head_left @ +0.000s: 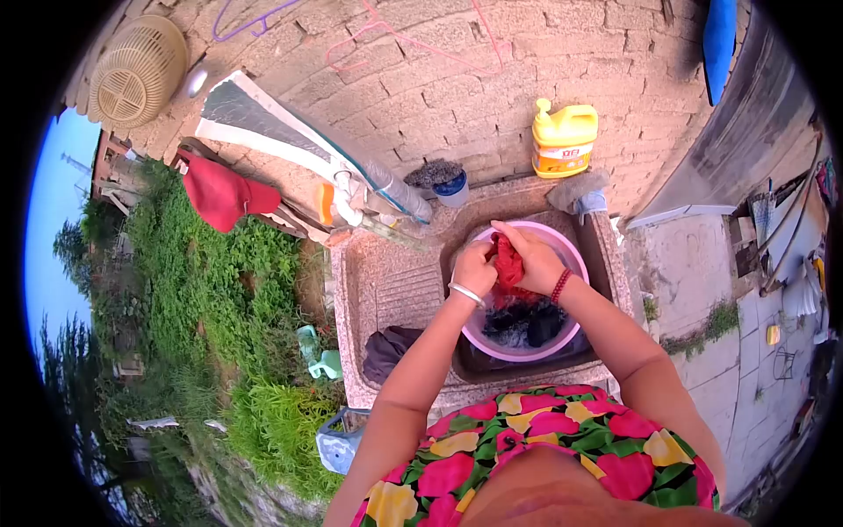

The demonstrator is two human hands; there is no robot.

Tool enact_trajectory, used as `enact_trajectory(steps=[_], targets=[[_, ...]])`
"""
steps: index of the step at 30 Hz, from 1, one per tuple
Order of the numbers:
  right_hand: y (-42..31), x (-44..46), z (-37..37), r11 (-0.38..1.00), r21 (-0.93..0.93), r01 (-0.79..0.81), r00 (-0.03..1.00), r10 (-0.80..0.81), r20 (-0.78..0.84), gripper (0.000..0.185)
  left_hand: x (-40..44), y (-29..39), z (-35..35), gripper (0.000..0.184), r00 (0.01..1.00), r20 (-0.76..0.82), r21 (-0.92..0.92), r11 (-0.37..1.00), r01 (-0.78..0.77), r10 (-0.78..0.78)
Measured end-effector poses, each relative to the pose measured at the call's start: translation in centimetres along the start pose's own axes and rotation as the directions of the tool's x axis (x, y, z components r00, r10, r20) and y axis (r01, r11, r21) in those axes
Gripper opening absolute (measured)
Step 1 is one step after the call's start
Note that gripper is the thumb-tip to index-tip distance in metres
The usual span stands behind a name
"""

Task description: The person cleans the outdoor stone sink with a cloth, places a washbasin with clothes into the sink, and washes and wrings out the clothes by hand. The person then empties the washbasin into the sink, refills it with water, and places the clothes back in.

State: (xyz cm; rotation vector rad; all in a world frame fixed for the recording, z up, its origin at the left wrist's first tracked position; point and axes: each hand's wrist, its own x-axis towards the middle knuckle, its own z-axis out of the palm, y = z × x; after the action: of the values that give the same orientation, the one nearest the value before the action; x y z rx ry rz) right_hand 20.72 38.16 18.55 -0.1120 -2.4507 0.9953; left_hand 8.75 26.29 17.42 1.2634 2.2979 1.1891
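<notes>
Red cloth (508, 262) bunched over a pink basin (518, 355)
We grip it between our left hand (474, 268) and right hand (537, 261), dark clothes (548, 326) lying in the basin, which stands in the stone sink (399, 290), a yellow jug (564, 140) beyond

Room leftward over the washboard (408, 288); yellow jug (564, 140) and wall (439, 105) block behind

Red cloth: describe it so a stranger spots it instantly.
In the speckled sink sits a pink basin. Over it, the left hand and right hand grip the red cloth, its bright colour unlike the dark fabric below.
</notes>
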Motion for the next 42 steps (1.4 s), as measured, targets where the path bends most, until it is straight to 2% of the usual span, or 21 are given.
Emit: enact_trajectory(steps=[3,5,7,10,13,14,15,16,19,21,22,27,28,31,33,35,37,38,39,40,42], targets=[[7.6,-4.0,7.4,0.981,0.122,-0.148,0.981,0.162,-0.109,0.078,-0.8,-5.1,6.4,0.015,0.992,0.127,0.074,0.997,0.013,-0.022],[11.7,-6.7,10.2,0.948,-0.091,-0.304,0.952,0.300,-0.051,0.068,-1.2,-9.2,9.7,0.018,0.944,0.330,0.000,1.000,0.014,-0.013],[13.9,-8.7,12.1,0.863,-0.310,-0.398,0.909,0.418,-0.003,0.060,-2.3,-12.6,12.2,0.024,0.895,0.444,0.145,0.982,-0.125,0.048],[15.6,-10.7,14.1,0.729,-0.448,-0.517,0.790,0.608,0.077,0.060,-4.5,-15.0,15.0,0.038,0.935,0.353,0.361,0.921,-0.144,0.008],[18.3,-11.4,16.8,0.657,-0.567,-0.496,0.690,0.695,0.202,0.065,-5.0,-16.6,17.5,0.055,0.763,0.563,0.601,0.791,-0.114,-0.317],[19.0,-10.9,18.0,0.631,-0.639,-0.440,0.666,0.706,0.239,0.066,-5.0,-17.6,18.5,0.054,0.768,0.550,0.647,0.749,-0.143,-0.328],[19.9,-10.6,18.8,0.602,-0.706,-0.373,0.644,0.716,0.270,0.067,-4.7,-20.2,20.2,0.051,0.617,0.676,0.601,0.786,-0.146,-0.402],[21.3,-11.7,19.9,0.575,-0.651,-0.494,0.612,0.762,0.209,0.066,-3.2,-21.2,20.5,0.049,0.442,0.776,0.553,0.822,-0.135,-0.450],[23.2,-12.7,21.7,0.518,-0.542,-0.662,0.519,0.838,0.167,0.061,-2.0,-20.1,20.1,0.047,0.359,0.842,0.476,0.868,-0.141,-0.403],[21.1,-11.7,19.4,0.542,-0.703,-0.460,0.394,0.834,0.385,0.052,-2.6,-22.3,21.7,0.049,0.352,0.868,0.440,0.869,-0.224,-0.349],[21.6,-11.1,19.1,0.556,-0.664,-0.501,0.406,0.828,0.387,0.048,-2.7,-22.5,21.7,0.050,0.350,0.878,0.423,0.872,-0.247,-0.327],[17.0,-8.1,14.3,0.481,-0.519,-0.707,0.409,0.876,0.255,0.036,0.3,-16.1,15.3,0.056,0.401,0.835,0.443,0.892,-0.084,-0.377],[16.3,-8.5,13.5,0.701,-0.336,-0.629,0.701,0.699,0.144,0.043,-1.3,-16.5,14.4,0.068,0.728,0.673,0.139,0.989,0.049,-0.131],[11.2,-6.7,9.1,0.629,-0.031,-0.777,0.630,0.775,-0.046,0.045,-2.4,-13.4,11.5,0.085,0.898,0.432,-0.259,0.943,0.210,-0.082],[9.5,-4.9,7.0,0.700,0.284,-0.656,0.698,0.705,-0.125,0.036,-2.7,-9.7,9.6,0.097,0.983,0.172,-0.237,0.971,-0.028,0.070],[3.6,-0.6,2.5,0.605,0.649,-0.461,0.717,0.685,-0.130,0.025,-2.3,-9.2,10.9,0.105,0.990,0.073,-0.325,0.941,-0.090,0.119],[-1.1,2.3,-1.5,0.621,0.732,-0.282,0.795,0.577,-0.184,0.022,-1.5,-8.4,11.7,0.103,0.993,-0.036,-0.424,0.898,-0.117,0.112],[-3.4,3.3,-3.6,0.483,0.855,-0.188,0.850,0.516,-0.105,0.028,-0.9,-7.7,11.7,0.100,0.994,-0.079,-0.477,0.872,-0.108,0.079],[-5.0,4.2,-5.4,0.565,0.821,-0.083,0.922,0.356,-0.152,0.030,-0.2,-7.1,11.3,0.091,0.985,-0.150,-0.441,0.887,-0.139,0.080],[-7.8,5.3,-6.9,0.500,0.863,-0.073,0.907,0.393,-0.152,0.022,0.3,-6.3,10.4,0.088,0.991,-0.117,-0.440,0.892,-0.109,0.063],[-10.4,6.7,-9.7,0.264,0.964,0.036,0.978,0.189,-0.088,0.012,0.5,-4.9,8.8,0.084,0.993,-0.103,-0.451,0.888,-0.092,0.051]])
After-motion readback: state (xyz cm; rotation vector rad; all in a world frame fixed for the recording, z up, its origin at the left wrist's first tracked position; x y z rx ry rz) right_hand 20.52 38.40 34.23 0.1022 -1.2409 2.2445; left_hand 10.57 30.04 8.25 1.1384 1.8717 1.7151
